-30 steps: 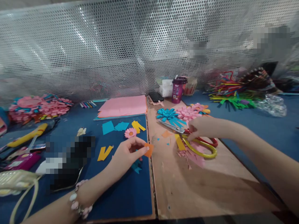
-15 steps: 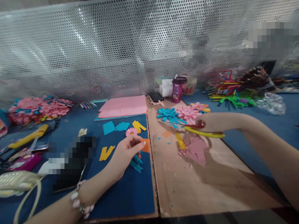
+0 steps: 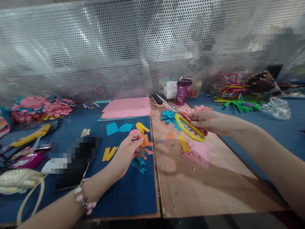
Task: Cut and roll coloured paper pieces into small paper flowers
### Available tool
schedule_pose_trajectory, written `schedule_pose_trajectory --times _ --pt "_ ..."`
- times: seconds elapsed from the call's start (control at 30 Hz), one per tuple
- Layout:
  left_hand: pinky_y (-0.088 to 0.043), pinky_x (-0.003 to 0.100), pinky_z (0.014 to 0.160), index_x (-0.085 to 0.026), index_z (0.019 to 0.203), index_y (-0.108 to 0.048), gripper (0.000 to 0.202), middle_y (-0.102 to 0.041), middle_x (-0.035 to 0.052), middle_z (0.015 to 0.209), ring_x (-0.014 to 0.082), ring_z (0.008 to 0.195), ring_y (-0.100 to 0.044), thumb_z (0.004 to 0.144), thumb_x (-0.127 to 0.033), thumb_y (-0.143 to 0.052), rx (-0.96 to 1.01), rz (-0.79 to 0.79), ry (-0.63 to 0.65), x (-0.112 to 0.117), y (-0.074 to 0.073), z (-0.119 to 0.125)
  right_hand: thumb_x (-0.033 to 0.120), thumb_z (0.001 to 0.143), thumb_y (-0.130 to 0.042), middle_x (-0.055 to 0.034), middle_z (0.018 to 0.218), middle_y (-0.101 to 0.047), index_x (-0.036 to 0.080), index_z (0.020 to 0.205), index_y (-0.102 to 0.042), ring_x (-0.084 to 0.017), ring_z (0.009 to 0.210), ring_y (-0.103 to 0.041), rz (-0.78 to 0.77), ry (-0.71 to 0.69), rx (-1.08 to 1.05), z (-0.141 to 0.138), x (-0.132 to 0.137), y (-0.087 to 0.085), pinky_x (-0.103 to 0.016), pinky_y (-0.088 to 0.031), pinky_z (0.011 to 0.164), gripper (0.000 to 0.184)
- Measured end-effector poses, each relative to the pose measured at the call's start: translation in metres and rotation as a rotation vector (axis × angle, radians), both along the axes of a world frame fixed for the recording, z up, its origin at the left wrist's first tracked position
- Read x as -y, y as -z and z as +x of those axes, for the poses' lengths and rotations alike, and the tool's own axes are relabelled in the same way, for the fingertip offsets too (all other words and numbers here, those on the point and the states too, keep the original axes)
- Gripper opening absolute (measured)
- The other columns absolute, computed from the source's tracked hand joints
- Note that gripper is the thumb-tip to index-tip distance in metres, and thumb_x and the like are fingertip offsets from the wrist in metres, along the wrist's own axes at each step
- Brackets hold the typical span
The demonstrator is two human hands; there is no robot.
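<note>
My left hand (image 3: pixel 127 151) pinches a small orange paper square (image 3: pixel 144 141) between thumb and fingers, near the seam of the table. My right hand (image 3: pixel 205 121) grips a pair of scissors (image 3: pixel 190 128) with red and yellow handles; the blades point up and away to the left, apart from the orange paper. Close to my left hand lie a pink paper flower (image 3: pixel 135 132), partly hidden by the fingers, yellow strips (image 3: pixel 109 154) and blue cut pieces (image 3: pixel 138 166). Beneath the scissors are a blue paper flower (image 3: pixel 168 116) and pink scraps (image 3: pixel 200 152) with a yellow strip (image 3: pixel 184 143).
A stack of pink sheets (image 3: pixel 127 107) lies at the back, beside a purple cup (image 3: pixel 182 92) and tissues. Paper flowers (image 3: pixel 43 108) are heaped at far left, near a yellow glue gun (image 3: pixel 35 135). Coloured stems (image 3: pixel 234 93) lie at far right. A perforated metal screen (image 3: pixel 114 47) stands behind.
My right hand has turned the scissors, so the blades now point away and the handles face me. My left hand has raised the orange paper slightly, its lower fingers now spread.
</note>
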State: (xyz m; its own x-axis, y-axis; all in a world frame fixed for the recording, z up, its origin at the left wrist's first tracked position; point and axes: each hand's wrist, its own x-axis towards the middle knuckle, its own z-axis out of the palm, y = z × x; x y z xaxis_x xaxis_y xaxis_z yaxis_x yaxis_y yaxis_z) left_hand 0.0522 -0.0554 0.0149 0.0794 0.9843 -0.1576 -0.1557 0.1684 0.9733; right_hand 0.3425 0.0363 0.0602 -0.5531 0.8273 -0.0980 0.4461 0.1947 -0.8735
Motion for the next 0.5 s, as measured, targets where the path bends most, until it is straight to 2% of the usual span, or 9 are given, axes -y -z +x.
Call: schedule_pose_trajectory --times 0.07,0.13,0.27,0.37,0.5 --pt "-0.051 0.023 0.053 -0.017 0.107 -0.049 0.029 -0.070 0.0082 0.088 0.0149 0.064 -0.067 0.082 -0.028 -0.059 0.019 -0.016 -0.012 -0.001 -0.001 -0.001 0.045 0.078 -0.059 -0.0045 0.091 -0.059 0.017 0.111 -0.054 -0.007 0.061 -0.050 -0.126 -0.045 -0.054 -0.008 0.002 0.009 -0.018 -0.039 0.048 0.044" --pt "-0.051 0.023 0.053 -0.016 0.110 -0.050 0.031 -0.070 0.0100 0.091 0.0147 0.064 -0.068 0.082 -0.026 -0.059 0.039 -0.030 -0.019 -0.002 -0.002 -0.002 0.049 0.077 -0.060 -0.0043 0.091 -0.059 0.018 0.113 -0.054 -0.007 0.059 -0.049 -0.179 -0.048 -0.075 -0.015 0.005 0.017 -0.018 -0.036 0.045 0.048" --pt "-0.054 0.024 0.055 -0.014 0.109 -0.053 0.029 -0.066 0.0148 0.111 0.0162 0.071 -0.069 0.082 -0.022 -0.059 0.088 -0.018 -0.054 -0.006 -0.002 -0.006 0.055 0.069 -0.066 -0.0069 0.096 -0.059 0.015 0.107 -0.057 -0.009 0.067 -0.052 -0.180 -0.050 -0.137 -0.029 0.014 0.026 -0.018 -0.038 0.048 0.056" --pt "-0.055 0.024 0.058 -0.012 0.103 -0.056 0.023 -0.063 0.0162 0.116 0.0201 0.082 -0.070 0.082 -0.021 -0.059 0.110 0.024 -0.104 -0.009 -0.001 -0.010 0.061 0.066 -0.066 -0.0047 0.085 -0.059 0.015 0.099 -0.058 -0.007 0.060 -0.048 -0.163 -0.026 -0.135 -0.036 0.021 0.029 -0.019 -0.035 0.046 0.057" --pt "-0.054 0.021 0.056 -0.011 0.101 -0.057 0.021 -0.064 0.0162 0.115 0.0226 0.090 -0.068 0.083 -0.021 -0.058 0.144 0.046 -0.149 -0.013 -0.003 -0.015 0.068 0.072 -0.055 -0.0011 0.071 -0.055 0.018 0.094 -0.057 -0.006 0.049 -0.039 -0.153 -0.038 -0.118 -0.039 0.030 0.033 -0.020 -0.029 0.042 0.055"
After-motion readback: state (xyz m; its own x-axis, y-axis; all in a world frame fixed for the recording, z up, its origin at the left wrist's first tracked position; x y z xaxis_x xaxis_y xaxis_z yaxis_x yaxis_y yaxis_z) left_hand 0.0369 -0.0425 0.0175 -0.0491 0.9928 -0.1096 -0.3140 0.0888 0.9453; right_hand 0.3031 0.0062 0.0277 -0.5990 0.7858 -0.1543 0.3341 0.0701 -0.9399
